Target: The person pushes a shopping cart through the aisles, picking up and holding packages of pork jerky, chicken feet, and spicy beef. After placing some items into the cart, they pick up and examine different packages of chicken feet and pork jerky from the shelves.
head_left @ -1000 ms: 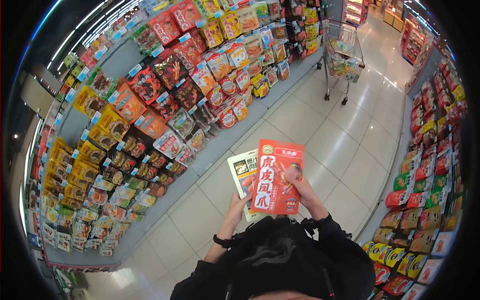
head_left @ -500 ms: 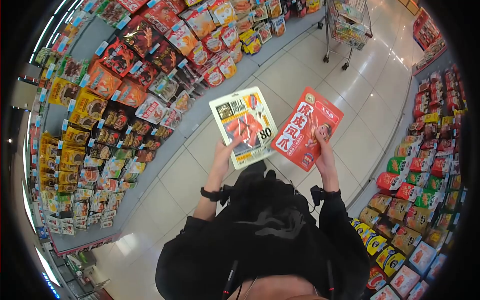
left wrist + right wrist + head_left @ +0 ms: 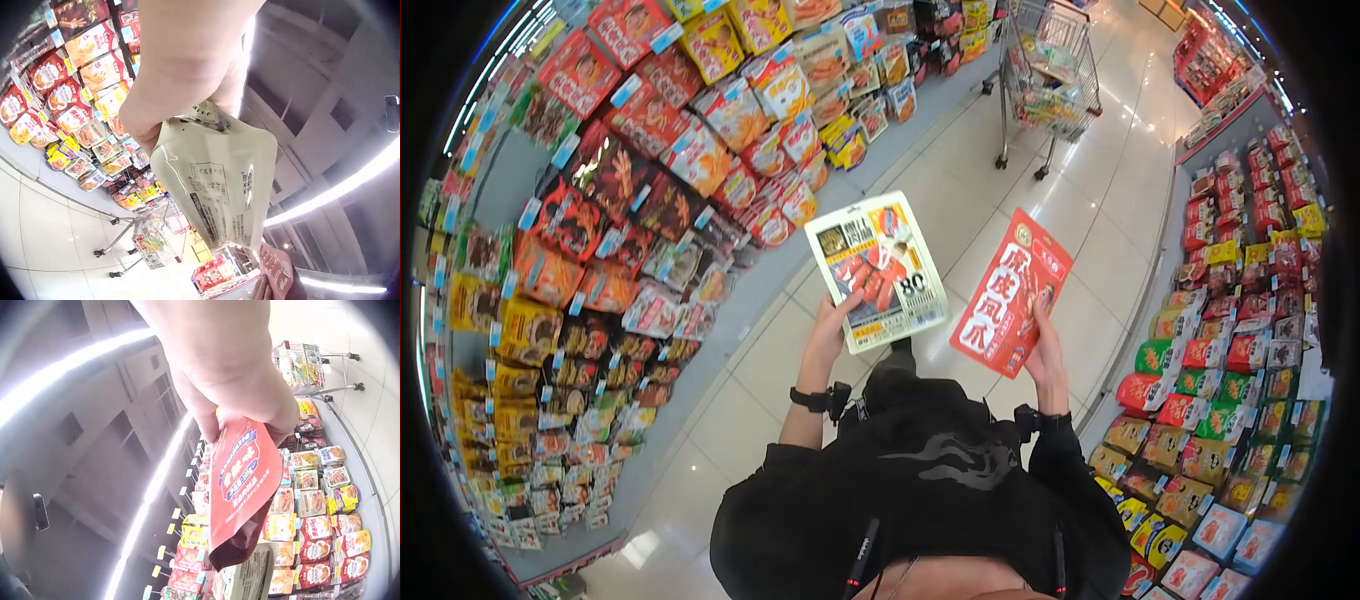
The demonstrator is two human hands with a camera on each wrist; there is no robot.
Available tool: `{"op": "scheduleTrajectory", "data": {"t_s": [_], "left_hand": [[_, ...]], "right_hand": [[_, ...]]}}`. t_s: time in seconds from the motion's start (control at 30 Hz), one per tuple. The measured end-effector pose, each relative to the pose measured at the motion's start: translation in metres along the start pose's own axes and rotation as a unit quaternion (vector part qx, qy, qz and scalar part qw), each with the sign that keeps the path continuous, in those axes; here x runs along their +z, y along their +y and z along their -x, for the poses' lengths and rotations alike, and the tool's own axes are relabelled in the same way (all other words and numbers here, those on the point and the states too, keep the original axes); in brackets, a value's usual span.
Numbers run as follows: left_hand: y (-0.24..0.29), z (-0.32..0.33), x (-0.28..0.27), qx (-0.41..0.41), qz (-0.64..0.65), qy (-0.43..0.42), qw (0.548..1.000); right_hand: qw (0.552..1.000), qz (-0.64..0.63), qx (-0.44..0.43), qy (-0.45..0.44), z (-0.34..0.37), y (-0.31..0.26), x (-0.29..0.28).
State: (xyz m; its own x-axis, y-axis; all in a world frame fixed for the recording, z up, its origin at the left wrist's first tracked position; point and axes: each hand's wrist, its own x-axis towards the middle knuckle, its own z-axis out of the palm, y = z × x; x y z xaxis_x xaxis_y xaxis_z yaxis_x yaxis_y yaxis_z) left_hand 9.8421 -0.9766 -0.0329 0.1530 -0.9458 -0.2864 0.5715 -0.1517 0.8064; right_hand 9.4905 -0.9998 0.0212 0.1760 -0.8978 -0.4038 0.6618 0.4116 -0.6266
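Note:
In the head view my left hand (image 3: pixel 826 338) grips a cream-coloured snack packet (image 3: pixel 922 300) by its lower left edge, thumb over the front. Sausage-like pieces and a large "80" are printed on it. The left wrist view shows its pale back (image 3: pixel 219 187), with small print. My right hand (image 3: pixel 1046 352) pinches a flat red packet (image 3: pixel 998 285) of tiger-skin chicken feet along its right edge. White characters run down its front. Both packets are tilted and held up over the floor, with a gap between them. From the right wrist, the red packet's lower end (image 3: pixel 244 481) points away from the hand.
A tall shelf wall (image 3: pixel 550 260) of hanging snack packets runs along the left. Another stocked shelf (image 3: pixel 1200 380) lines the right. A shopping cart (image 3: pixel 1050 90) with goods in it stands farther up the tiled aisle (image 3: pixel 945 170).
The red packet lay over the cream one at first. My hands moved apart, uncovering the cream packet's front. Lately the red packet has dropped slightly, and the head view has shifted.

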Motion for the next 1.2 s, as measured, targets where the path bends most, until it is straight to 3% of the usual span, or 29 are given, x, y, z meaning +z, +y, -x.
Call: {"op": "scheduleTrajectory", "data": {"t_s": [0.1, 0.17, 0.23, 0.57, 0.7, 1.0, 1.07, 1.1, 1.17, 1.2], "left_hand": [[-0.001, -0.046, 0.009, -0.053, -0.046, -0.078, 0.994], [-0.007, -0.078, 0.024, -0.034, -0.067, -0.110, 0.991], [-0.010, -0.102, 0.045, -0.120, -0.077, -0.191, 0.971], [-0.021, -0.197, 0.150, -0.219, -0.164, -0.298, 0.914], [-0.023, -0.237, 0.195, -0.259, -0.243, -0.296, 0.887], [-0.023, -0.370, 0.317, -0.284, -0.209, -0.250, 0.902], [-0.027, -0.402, 0.345, -0.308, -0.194, -0.238, 0.901], [-0.032, -0.419, 0.359, -0.308, -0.193, -0.237, 0.901], [-0.035, -0.454, 0.382, -0.300, -0.181, -0.240, 0.905], [-0.053, -0.472, 0.374, -0.280, -0.180, -0.226, 0.915]], "right_hand": [[0.999, 0.030, -0.016, -0.012, -0.038, -0.005, 0.006], [0.997, 0.064, -0.019, -0.027, -0.060, -0.009, 0.005], [0.999, 0.049, 0.009, -0.011, -0.074, -0.011, 0.014], [0.995, 0.021, -0.011, 0.093, -0.138, -0.043, -0.008], [0.990, 0.082, -0.006, 0.115, -0.178, -0.079, -0.010], [0.990, 0.137, 0.025, 0.028, -0.320, -0.231, -0.023], [0.955, 0.279, 0.086, -0.047, -0.357, -0.272, -0.033], [0.955, 0.279, 0.087, -0.047, -0.374, -0.286, -0.034], [0.899, 0.405, -0.154, -0.061, -0.412, -0.304, -0.030], [0.896, 0.422, -0.108, -0.083, -0.433, -0.317, -0.038]]}}
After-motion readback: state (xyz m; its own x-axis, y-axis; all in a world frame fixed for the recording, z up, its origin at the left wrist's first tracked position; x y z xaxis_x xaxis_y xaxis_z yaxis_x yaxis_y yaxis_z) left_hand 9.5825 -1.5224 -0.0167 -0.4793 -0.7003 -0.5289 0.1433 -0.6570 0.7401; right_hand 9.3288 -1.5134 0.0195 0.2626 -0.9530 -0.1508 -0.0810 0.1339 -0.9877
